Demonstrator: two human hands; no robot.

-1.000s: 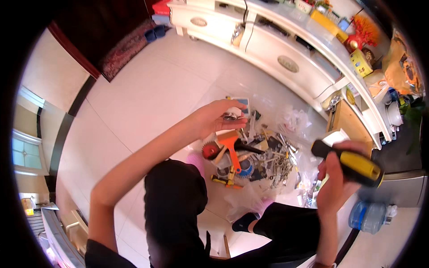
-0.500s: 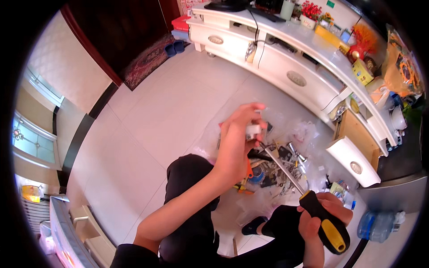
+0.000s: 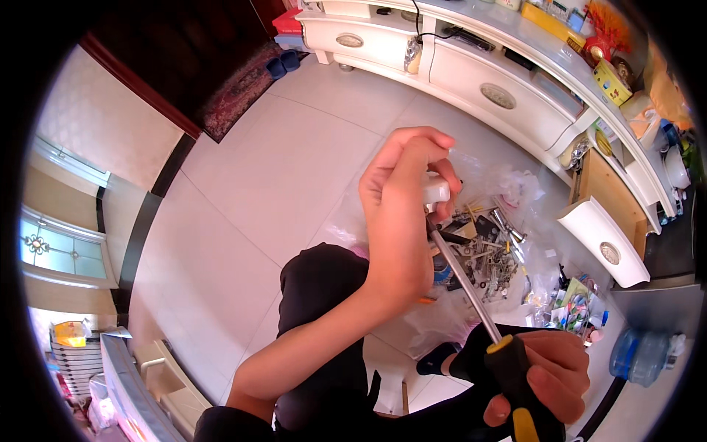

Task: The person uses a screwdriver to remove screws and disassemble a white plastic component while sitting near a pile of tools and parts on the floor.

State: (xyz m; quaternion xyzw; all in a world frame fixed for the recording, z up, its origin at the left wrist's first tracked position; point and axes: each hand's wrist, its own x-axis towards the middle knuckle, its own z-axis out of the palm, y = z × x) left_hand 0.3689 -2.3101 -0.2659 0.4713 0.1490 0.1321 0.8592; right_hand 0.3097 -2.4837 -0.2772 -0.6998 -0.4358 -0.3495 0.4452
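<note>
A small white block (image 3: 436, 190) is sitting above the floor in the left hand (image 3: 401, 173), whose curled fingers are gripping it, while the right hand (image 3: 558, 368) is clasping the black-and-yellow handle of a screwdriver (image 3: 484, 317). The screwdriver's tip is pointing toward the block, but the left hand is hiding whether they are touching. The work is apparently under way: both pieces are already in hand, yet whether anything has been turned or loosened cannot be told. Below, mixed metal hardware (image 3: 490, 254) is lying heaped on clear plastic sheeting (image 3: 434, 320). Farther out, a drawer (image 3: 596, 232) is standing pulled open, its wooden inside showing; a bluish water jug (image 3: 639, 357) is resting nearby, its fill unclear, and a red vase (image 3: 598, 46) is holding orange sprigs (image 3: 608, 26).
</note>
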